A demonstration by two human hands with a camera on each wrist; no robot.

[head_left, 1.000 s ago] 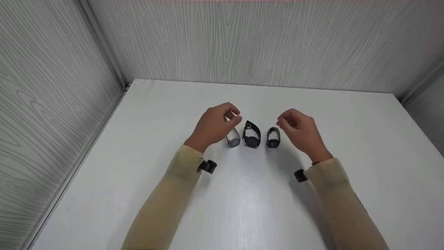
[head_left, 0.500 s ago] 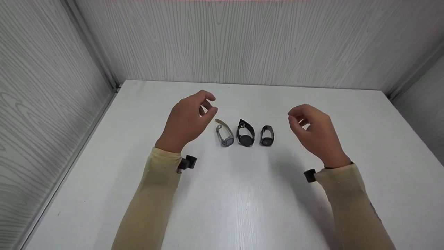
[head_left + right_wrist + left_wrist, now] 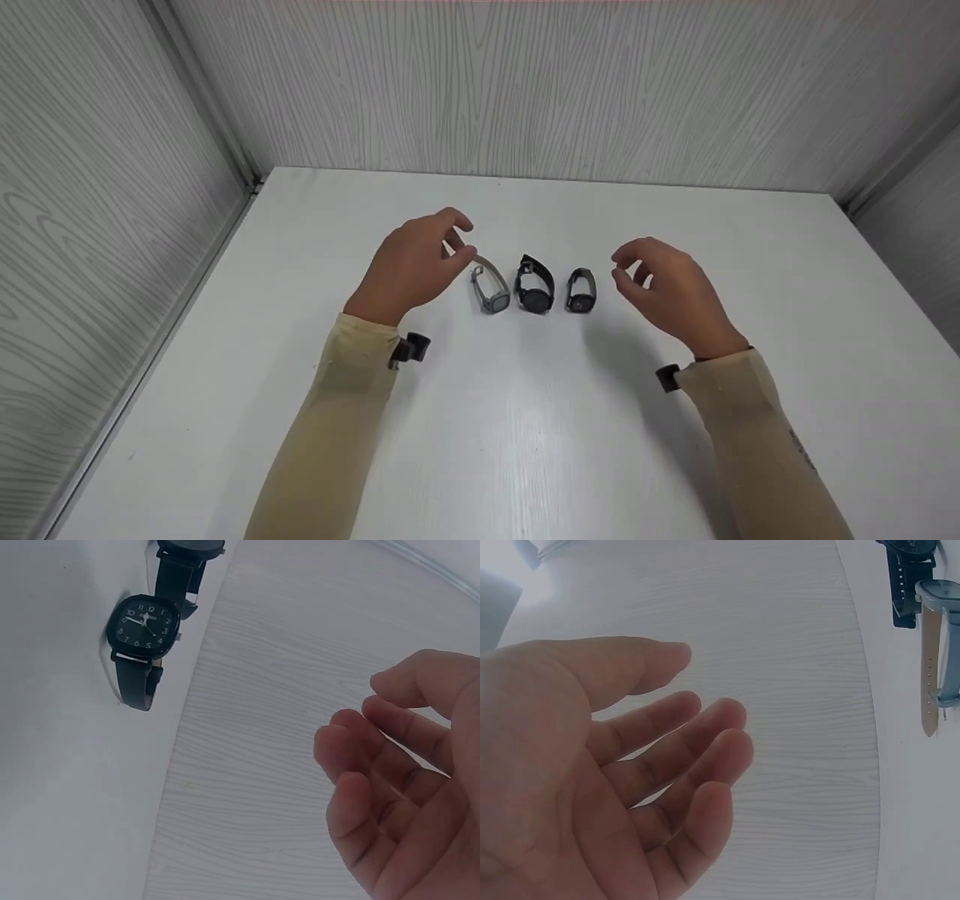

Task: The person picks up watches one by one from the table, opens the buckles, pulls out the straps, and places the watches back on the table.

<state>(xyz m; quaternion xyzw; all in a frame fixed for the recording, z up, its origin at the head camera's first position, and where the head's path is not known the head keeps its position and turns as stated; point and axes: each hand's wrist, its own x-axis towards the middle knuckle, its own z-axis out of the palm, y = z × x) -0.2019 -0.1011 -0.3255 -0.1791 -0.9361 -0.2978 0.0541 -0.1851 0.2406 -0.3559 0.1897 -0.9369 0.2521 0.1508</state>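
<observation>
one grey watch (image 3: 496, 302), one round black watch (image 3: 535, 301) and one square-faced black watch (image 3: 580, 303) sit in a row on the white bench (image 3: 487, 457), roughly midway between its left and right edges, with the far edge well beyond them. their faces are toward the near side, the straps behind. the grey one's tan-lined strap (image 3: 929, 667) lies undone, its tip apart from the buckle half; the square-faced one shows white numerals in the right wrist view.

the left hand (image 3: 414, 260) hovers on the bench's left-edge side of the grey watch, fingers loosely bent, thumb apart from them, holding nothing. seen from the head its thumb overlaps the strap's tip, but the left wrist view shows a gap. the right hand (image 3: 664, 289) hovers toward the right edge, beside the square-faced watch and apart from it, fingers softly curled, thumb clear of them, nothing in its grasp.

beige sleeves (image 3: 311, 427) cover both forearms. a pale wood-grain panel (image 3: 480, 90) rises behind the bench's far edge.
</observation>
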